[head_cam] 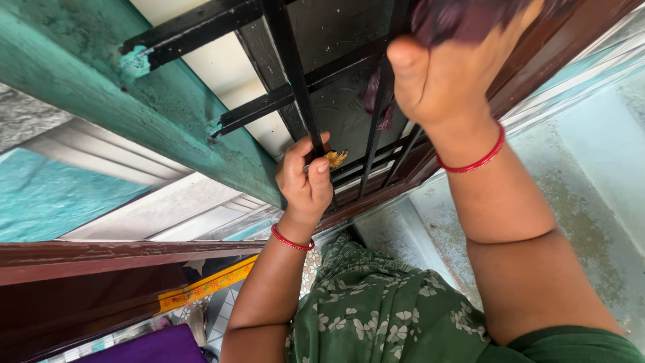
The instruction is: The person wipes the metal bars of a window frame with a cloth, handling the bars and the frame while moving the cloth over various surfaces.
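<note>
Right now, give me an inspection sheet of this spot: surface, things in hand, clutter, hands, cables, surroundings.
Surface: black metal window grille with dark glass behind it, set in a brown frame; no table in view.
Things in hand: dark maroon cloth pressed against the upper bars; a small yellow-brown scrap by the lower bar.
Clutter: purple cloth low down.
Hands: left hand has its grip closed round a vertical bar; right hand is closed on the maroon cloth. A red bangle on each wrist.
Cables: nothing seen.
Surroundings: worn teal painted wall, pale blue wall, green floral garment.
</note>
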